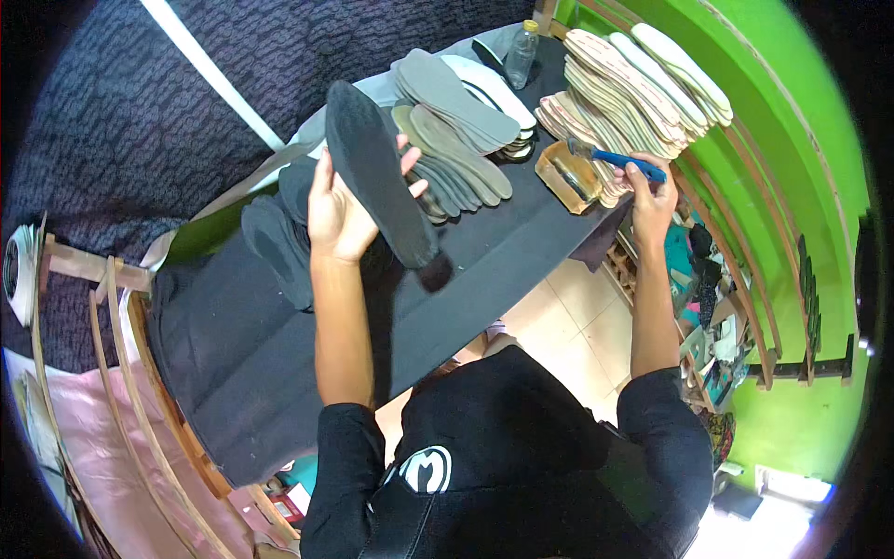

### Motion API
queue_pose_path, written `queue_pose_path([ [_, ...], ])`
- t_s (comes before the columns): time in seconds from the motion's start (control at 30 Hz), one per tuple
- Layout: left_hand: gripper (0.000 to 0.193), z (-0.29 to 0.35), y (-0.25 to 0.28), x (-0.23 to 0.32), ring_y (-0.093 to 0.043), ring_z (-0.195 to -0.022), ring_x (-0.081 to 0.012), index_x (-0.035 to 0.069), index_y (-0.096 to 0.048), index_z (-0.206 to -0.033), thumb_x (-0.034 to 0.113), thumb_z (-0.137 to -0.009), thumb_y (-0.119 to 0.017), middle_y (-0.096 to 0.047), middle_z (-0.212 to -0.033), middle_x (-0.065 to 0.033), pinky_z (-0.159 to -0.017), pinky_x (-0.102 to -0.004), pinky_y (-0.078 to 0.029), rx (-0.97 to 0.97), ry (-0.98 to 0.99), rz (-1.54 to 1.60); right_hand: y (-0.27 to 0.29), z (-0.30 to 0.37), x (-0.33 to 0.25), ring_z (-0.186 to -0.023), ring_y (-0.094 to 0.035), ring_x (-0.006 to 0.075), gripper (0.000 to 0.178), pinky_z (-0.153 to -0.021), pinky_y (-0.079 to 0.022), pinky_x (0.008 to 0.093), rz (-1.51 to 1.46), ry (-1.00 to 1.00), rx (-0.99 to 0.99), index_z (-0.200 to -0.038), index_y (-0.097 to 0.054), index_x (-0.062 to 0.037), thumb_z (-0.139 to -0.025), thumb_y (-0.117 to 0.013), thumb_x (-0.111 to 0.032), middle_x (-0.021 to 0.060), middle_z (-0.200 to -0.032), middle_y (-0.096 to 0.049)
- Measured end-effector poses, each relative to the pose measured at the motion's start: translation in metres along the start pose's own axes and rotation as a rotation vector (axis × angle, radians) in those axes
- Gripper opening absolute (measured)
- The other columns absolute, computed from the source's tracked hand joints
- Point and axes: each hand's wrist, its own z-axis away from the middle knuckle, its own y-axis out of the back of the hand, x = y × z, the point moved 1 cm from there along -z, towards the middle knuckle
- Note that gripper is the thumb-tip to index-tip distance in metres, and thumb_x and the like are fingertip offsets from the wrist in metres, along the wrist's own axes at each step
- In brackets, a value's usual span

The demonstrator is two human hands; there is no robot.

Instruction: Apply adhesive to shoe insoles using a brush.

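Note:
In my left hand (349,210) rests a black insole (377,168), held up off the table with my thumb on one edge and fingers at the other. My right hand (652,191) grips the blue handle of a brush (619,160). The brush head is over the rim of a tan, box-shaped container (570,177), whose inside looks amber and shiny. Beyond the insole lie fanned stacks of grey insoles (456,107) and olive-grey insoles (456,158). More dark insoles (277,244) are piled to the left of my left hand.
A tall stack of cream insoles (624,88) stands at the far right, beside a clear bottle with a yellow cap (522,54). Dark cloth (270,373) covers the table. Wooden rails (736,233) run along the green wall, above a cluttered shelf (712,298).

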Motion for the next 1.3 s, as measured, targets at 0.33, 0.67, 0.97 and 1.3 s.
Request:
queue_pose_path([
  [0.33,0.067,-0.044,0.003,-0.083,-0.033,-0.138,-0.0455,0.004,-0.035,-0.148,0.052,-0.102,-0.024,-0.033,-0.151,-0.0262,-0.110,-0.0661,-0.026,-0.034,0.211,0.171,0.015,0.002,0.052,-0.093,-0.065,0.0276,0.021,-0.081,-0.051,0.0343,0.495,0.179,-0.359,-0.097,-0.069,0.0001,-0.077,-0.070,0.002,0.0142,-0.100,-0.066],
  [0.67,0.065,-0.067,-0.013,-0.134,-0.046,-0.125,-0.0436,0.002,-0.035,-0.147,0.048,-0.102,-0.026,-0.035,-0.150,-0.0270,-0.106,-0.0542,-0.037,0.130,0.147,0.331,0.048,0.006,0.073,-0.109,-0.054,0.0303,0.036,-0.096,-0.042,0.0402,0.504,0.237,-0.644,-0.106,-0.069,-0.0081,-0.070,-0.074,-0.006,0.0112,-0.115,-0.061],
  [0.97,0.062,-0.089,-0.030,-0.172,-0.053,-0.122,-0.0380,0.000,-0.037,-0.145,0.044,-0.104,-0.028,-0.041,-0.145,-0.0291,-0.105,-0.0491,-0.042,0.040,0.246,0.203,0.017,0.018,0.011,-0.085,-0.060,0.0145,0.021,-0.074,-0.049,0.0271,0.122,-0.069,-0.345,-0.108,-0.065,-0.0015,-0.087,-0.064,-0.005,0.0066,-0.097,-0.066],
  [1.3,0.055,-0.097,-0.074,-0.236,-0.043,-0.133,-0.0392,0.002,-0.045,-0.141,0.040,-0.104,-0.034,-0.045,-0.144,-0.0240,-0.110,-0.0517,-0.035,0.018,0.472,0.360,0.070,0.079,-0.021,-0.086,-0.061,0.0091,0.020,-0.074,-0.048,0.0245,-0.331,-0.572,-0.255,-0.110,-0.064,0.0009,-0.092,-0.063,-0.009,0.0040,-0.095,-0.065],
])
